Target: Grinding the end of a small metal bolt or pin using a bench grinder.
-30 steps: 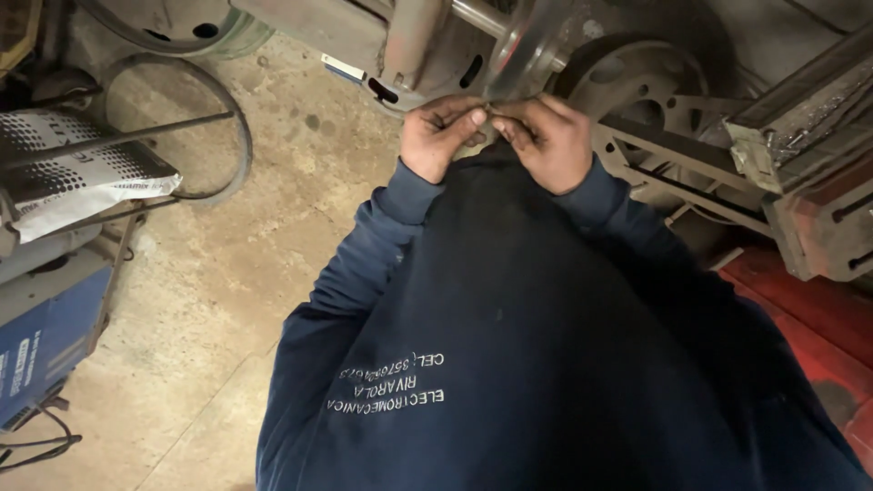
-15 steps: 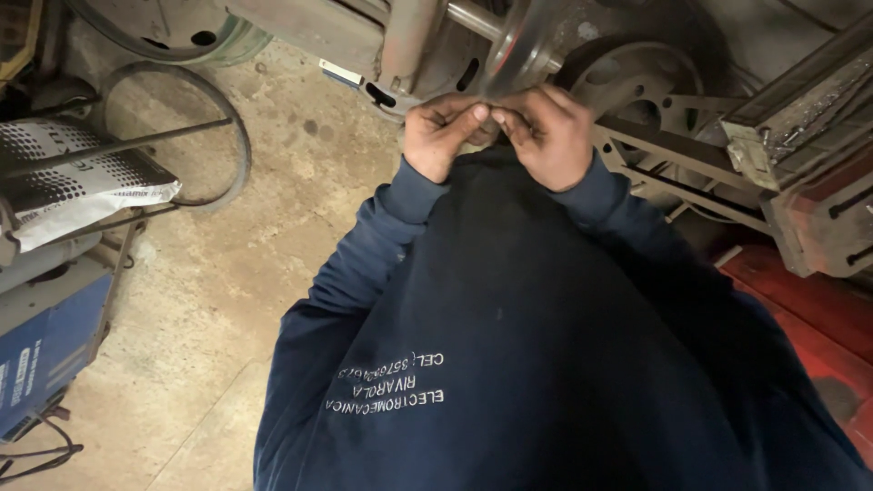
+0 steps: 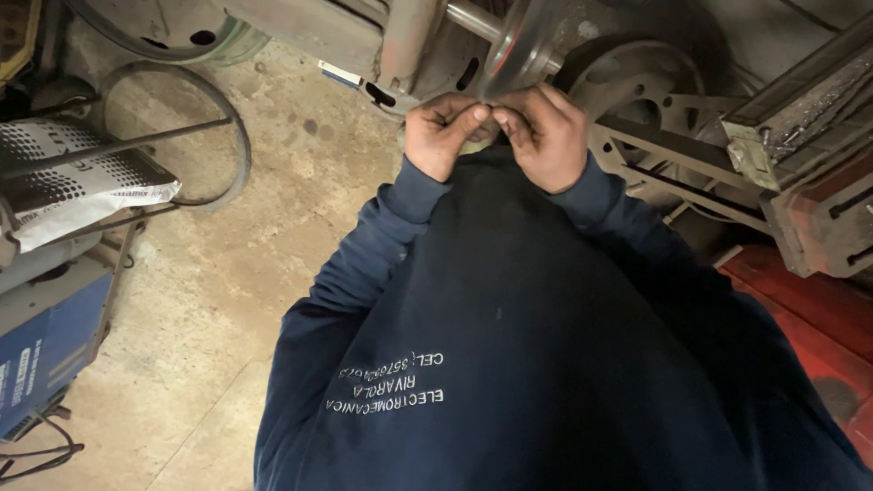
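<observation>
Item: small part, hidden between my fingertips, held just below the grey disc (image 3: pixel 520 41) on its steel shaft (image 3: pixel 473 18).

Grip: left hand (image 3: pixel 443 135) and right hand (image 3: pixel 546 136) pinched together, thumbs touching; what they clamp I cannot tell.

Handling: I judge steady, even fingertip pressure suits best.

Materials: rusty painted frame (image 3: pixel 400 41), smooth metal wheel (image 3: pixel 627 86), stained concrete floor (image 3: pixel 273 236), soft navy sweatshirt (image 3: pixel 546 318).

Single head-worn view, looking steeply down, close over chest and floor (image 3: pixel 227 300)
</observation>
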